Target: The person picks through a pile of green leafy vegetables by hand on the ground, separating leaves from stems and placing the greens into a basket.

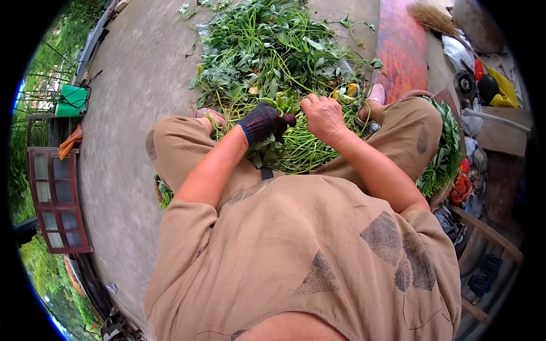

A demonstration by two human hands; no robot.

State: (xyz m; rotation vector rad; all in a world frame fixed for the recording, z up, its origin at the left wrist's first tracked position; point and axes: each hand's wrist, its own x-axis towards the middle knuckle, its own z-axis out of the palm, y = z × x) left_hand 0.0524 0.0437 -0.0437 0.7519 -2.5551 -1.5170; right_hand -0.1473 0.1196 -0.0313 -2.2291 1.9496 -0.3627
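My left hand [264, 123], in a dark knitted glove with a blue cuff, is closed around leafy green stems [282, 104] between my knees. Close to its right is my bare right hand [325, 118], fingers curled in a pinch at a green stem; the fingertips are partly hidden. Under both hands lies a bundle of long, trimmed-looking green stems [304, 149] across my lap. In front of my feet spreads a large tangled heap of leafy vines [267, 48], with a few yellow leaves in it.
More leafy greens [441, 153] lie beside my right knee. To the right are a red board [401, 48], a straw broom [433, 18], plastic bags [458, 54] and a wooden chair [486, 233]. At left stand a green container [72, 100] and a red-framed window panel [60, 199] on concrete.
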